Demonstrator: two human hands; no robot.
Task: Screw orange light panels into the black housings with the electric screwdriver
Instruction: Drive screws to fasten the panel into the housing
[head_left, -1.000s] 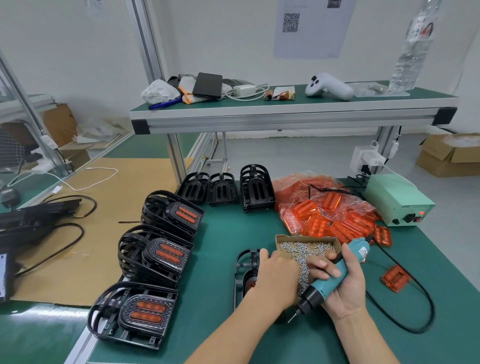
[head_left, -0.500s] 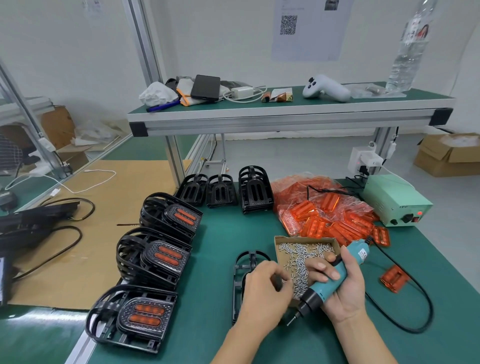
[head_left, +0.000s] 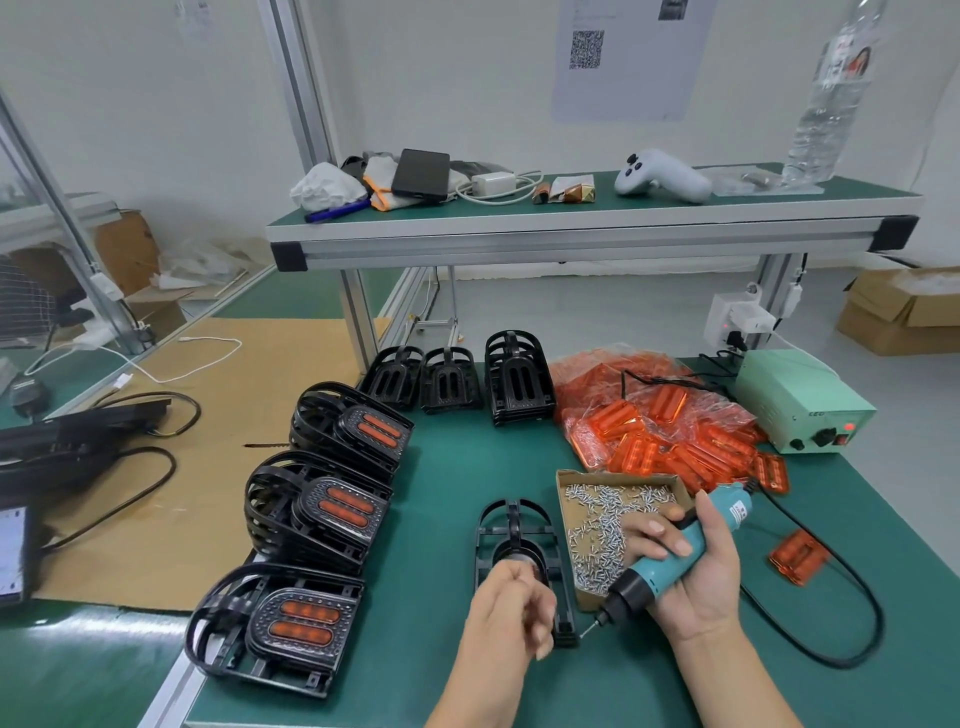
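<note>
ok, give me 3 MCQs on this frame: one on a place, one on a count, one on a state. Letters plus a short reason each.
1. Where is the cardboard tray of screws?
A. On the upper shelf
B. On the green mat, right of the black housing in front of the person
C. On the brown cardboard sheet

2. How many stacks of housings topped with an orange panel stand along the left?
A. One
B. Three
C. Five

3. What is the right hand doing?
A. Gripping the teal electric screwdriver
B. Lying flat on the mat
C. Lifting the bag of panels

Answers:
1 B: the tray lies beside the black housing on the green mat.
2 B: three stacks show orange panels on top.
3 A: its fingers curl round the electric screwdriver, bit pointing down-left.
</note>
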